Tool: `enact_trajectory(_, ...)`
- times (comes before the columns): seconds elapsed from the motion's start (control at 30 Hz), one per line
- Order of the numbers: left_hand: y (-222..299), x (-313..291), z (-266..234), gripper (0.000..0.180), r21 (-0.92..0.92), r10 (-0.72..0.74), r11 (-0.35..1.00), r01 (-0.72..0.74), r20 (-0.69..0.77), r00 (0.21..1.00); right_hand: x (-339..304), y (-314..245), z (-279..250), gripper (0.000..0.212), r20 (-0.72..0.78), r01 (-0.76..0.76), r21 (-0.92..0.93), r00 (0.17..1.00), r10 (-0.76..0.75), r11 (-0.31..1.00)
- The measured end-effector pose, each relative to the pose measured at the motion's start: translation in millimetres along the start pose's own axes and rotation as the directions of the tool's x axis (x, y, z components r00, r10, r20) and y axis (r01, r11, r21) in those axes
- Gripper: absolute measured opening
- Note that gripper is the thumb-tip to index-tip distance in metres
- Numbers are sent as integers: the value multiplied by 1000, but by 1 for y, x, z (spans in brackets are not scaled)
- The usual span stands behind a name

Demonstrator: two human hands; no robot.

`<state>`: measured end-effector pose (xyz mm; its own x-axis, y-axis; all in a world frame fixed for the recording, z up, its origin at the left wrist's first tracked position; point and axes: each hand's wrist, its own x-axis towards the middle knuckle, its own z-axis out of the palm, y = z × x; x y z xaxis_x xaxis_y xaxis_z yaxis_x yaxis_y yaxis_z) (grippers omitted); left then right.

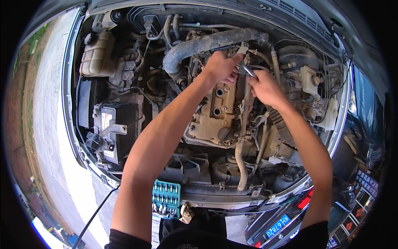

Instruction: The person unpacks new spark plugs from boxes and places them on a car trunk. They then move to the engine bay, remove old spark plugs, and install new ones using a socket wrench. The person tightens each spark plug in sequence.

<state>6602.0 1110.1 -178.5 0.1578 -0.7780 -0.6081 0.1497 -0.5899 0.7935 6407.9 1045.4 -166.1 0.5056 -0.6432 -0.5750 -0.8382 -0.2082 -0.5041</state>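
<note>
Both my arms reach over an open engine bay. My right hand (265, 88) is closed round a shiny silver wrench (249, 72), whose far end points up and left toward my left hand (222, 66). The fingers of my left hand are curled beside the wrench's far end, and what they grip is hidden. Just above the left fingertips sits a small metal bracket (243, 48). Below the hands lies the dusty tan engine cover (212, 122), with round dark holes and a black oil filler cap (224, 133). A thick grey hose (211, 42) curves behind my left hand.
A coolant tank (97, 56) and a battery (118, 128) stand at the left, a fluid reservoir (309, 79) at the right. Radiator fans (186, 166) line the front. A green socket set case (166, 193) rests by the front edge. A parked car (286, 220) stands at lower right.
</note>
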Motion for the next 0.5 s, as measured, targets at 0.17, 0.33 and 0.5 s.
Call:
enact_trajectory(0.17,0,-7,11,63,-95,2,995,-7,-49,999,-5,13,-23,33,280,-93,486,959,-54,869)
enact_trajectory(0.33,-1,1,13,56,-85,-16,996,9,-76,997,-33,-12,8,30,320,-333,760,939,126,559)
enact_trajectory(0.5,-3,12,3,50,-65,8,998,-13,-76,997,-30,-83,120,27,-16,33,994,986,168,-102)
